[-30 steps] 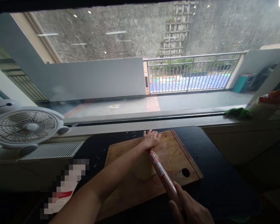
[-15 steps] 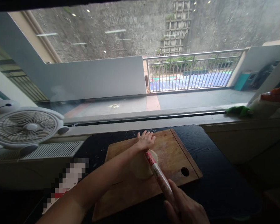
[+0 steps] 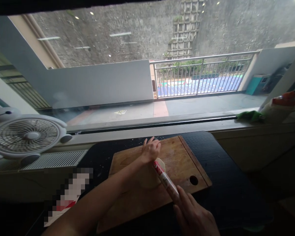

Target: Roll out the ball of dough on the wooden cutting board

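Observation:
My right hand [image 3: 195, 213] is closed around the near part of a rolling pin [image 3: 167, 183], which has a red and white printed covering. The pin slants away from me across a thin, flat piece of dough [image 3: 161, 164] on a wooden cutting board [image 3: 182, 160]. My left hand [image 3: 151, 150] is at the pin's far end, its heel over or against the tip. Its thumb and forefinger are stretched apart, the other fingers slightly bent. The left forearm covers part of the board and the dough's left side.
The board lies on a black table [image 3: 226, 183] dusted with white specks. A white fan [image 3: 29, 134] stands at the left by the window sill [image 3: 108, 135]. At the right are a green cloth [image 3: 250, 116] and a white container with an orange top [image 3: 282, 106].
My left hand has shifted slightly left and tipped up, its outer fingers more bent. My right hand still grips the pin, which has hardly moved. The view has shifted a little.

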Demonstrator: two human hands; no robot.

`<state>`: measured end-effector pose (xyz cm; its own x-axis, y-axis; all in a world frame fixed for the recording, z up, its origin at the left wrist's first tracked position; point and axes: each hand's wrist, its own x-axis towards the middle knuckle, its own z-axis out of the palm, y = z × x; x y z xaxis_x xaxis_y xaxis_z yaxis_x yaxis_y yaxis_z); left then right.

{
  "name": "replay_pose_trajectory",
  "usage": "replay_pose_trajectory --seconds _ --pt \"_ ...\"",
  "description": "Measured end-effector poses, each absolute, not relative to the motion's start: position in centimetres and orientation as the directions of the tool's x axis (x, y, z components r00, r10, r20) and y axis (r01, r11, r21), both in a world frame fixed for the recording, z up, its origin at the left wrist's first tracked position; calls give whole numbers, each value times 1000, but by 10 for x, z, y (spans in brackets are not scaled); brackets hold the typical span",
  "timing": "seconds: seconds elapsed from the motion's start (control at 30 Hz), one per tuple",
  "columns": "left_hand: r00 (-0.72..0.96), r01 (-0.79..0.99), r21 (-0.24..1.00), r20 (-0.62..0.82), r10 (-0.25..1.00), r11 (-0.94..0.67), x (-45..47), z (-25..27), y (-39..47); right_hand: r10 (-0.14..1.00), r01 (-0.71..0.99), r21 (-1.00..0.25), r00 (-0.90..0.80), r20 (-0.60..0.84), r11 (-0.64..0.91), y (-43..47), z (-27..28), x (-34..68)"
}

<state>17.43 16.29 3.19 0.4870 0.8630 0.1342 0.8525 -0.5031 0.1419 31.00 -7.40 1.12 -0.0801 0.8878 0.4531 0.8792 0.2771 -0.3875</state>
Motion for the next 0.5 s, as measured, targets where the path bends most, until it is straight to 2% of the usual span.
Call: replay_pose_trajectory --seconds 0.17,0.33,0.5 --pt "490 847 165 122 863 -505 159 30 162 874 861 -406 -84 479 306 -79 2 309" --pt "538 819 203 54 841 -537 216 34 176 848 858 -481 115 518 177 -90 -14 308" --pt "558 801 231 46 829 -552 228 34 171 872 874 -458 87 482 165 -89 -15 300"
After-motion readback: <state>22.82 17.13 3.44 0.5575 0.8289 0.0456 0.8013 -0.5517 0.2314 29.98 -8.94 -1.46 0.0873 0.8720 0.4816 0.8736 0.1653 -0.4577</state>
